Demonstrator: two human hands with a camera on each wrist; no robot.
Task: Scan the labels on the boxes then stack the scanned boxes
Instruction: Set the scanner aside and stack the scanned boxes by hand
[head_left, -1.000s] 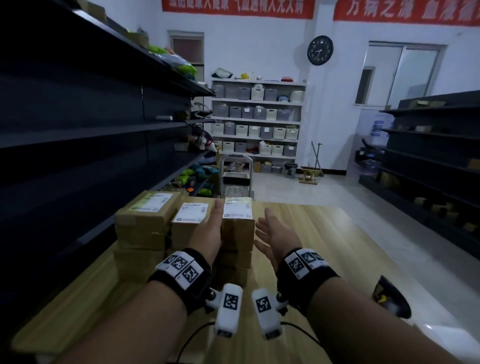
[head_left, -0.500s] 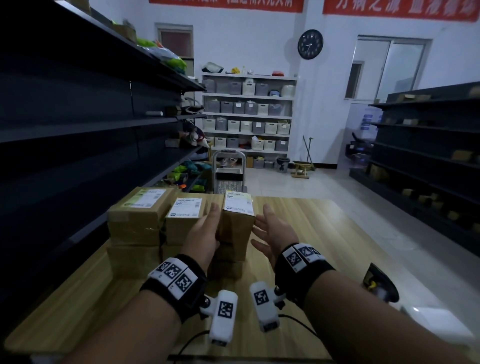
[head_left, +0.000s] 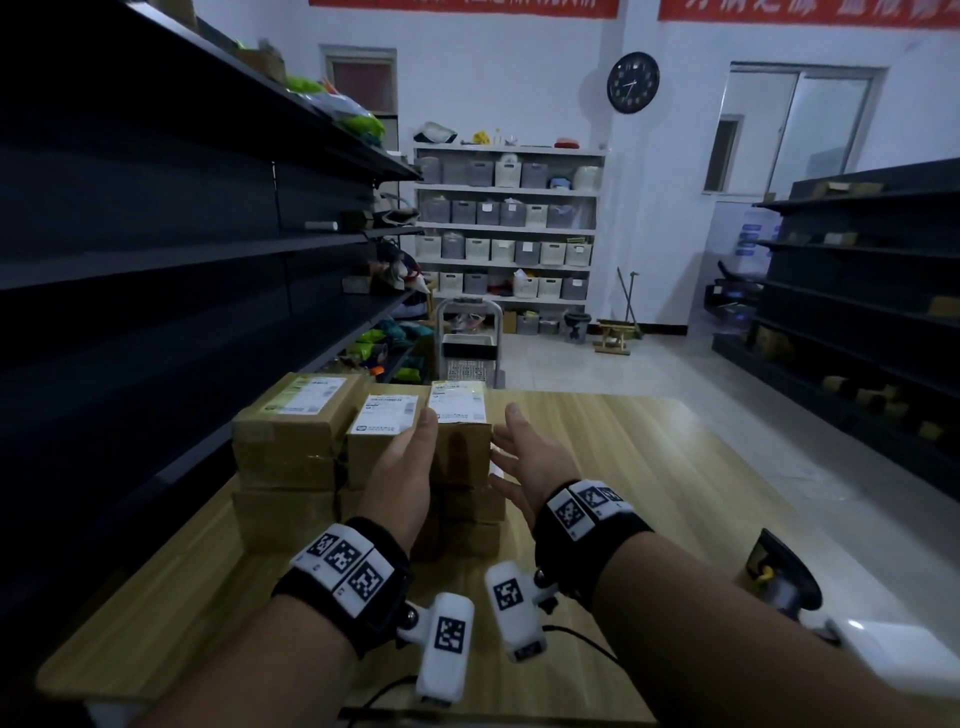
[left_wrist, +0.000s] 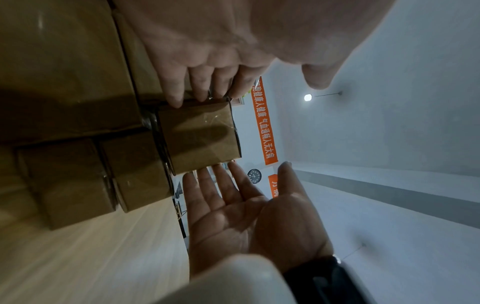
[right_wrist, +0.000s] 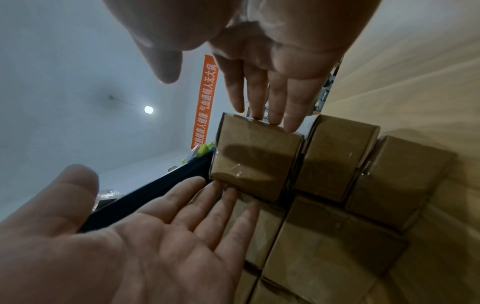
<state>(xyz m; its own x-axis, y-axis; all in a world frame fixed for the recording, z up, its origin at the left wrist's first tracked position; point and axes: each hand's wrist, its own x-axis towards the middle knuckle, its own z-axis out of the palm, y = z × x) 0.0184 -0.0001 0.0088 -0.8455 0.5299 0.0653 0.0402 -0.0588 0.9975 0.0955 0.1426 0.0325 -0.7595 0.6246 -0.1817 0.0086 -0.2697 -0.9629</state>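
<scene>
Both hands flank the top right box (head_left: 460, 447) on the bench (head_left: 649, 467) — left hand (head_left: 402, 475) and right hand (head_left: 524, 457) flat, fingers straight, grasping nothing.

I see brown cardboard boxes stacked in three columns on the wooden tabletop (head_left: 649, 467), left of centre, beside the dark shelving. Top left box (head_left: 296, 415): widest, white-and-green label face up. Top middle box (head_left: 382, 421): white label face up, flush against its neighbours. Top right box (head_left: 462, 421): narrow, taped, white label face up, sitting upright and square on the column below. I count three tiers in that right column in the wrist views; lower boxes (head_left: 470, 519) are plain cardboard, sides showing clear tape. A barcode scanner (head_left: 779, 577) stands at the tabletop's right edge, well apart from the stacks.
</scene>
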